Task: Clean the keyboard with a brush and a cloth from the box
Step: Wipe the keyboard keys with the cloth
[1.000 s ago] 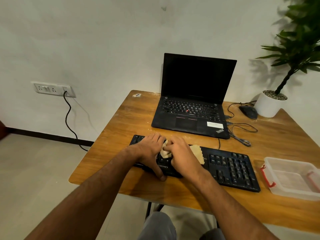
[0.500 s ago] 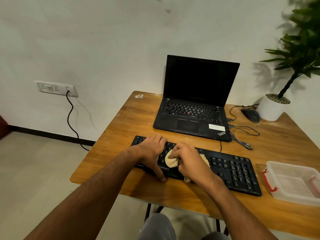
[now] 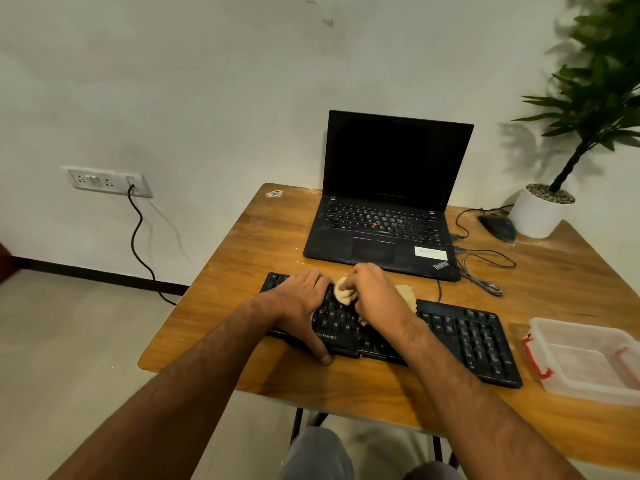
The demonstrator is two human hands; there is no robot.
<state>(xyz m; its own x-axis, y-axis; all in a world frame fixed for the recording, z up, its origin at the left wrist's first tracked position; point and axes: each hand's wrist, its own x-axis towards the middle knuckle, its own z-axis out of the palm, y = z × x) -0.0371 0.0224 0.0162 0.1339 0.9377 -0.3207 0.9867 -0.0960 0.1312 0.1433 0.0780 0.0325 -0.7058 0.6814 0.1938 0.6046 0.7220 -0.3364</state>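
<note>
Right hand (image 3: 375, 299): you are bunching the cloth (image 3: 344, 292) in curled fingers, on the keyboard's (image 3: 464, 336) upper rows.
Left hand (image 3: 301, 299): you are laying it flat, fingers spread, just beside the cloth, thumb over the front edge.

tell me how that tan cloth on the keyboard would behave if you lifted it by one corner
Probably floppy: the cloth bunches where the right hand grips it. Likely light, since its free end drapes flat over the keyboard keys.
</note>
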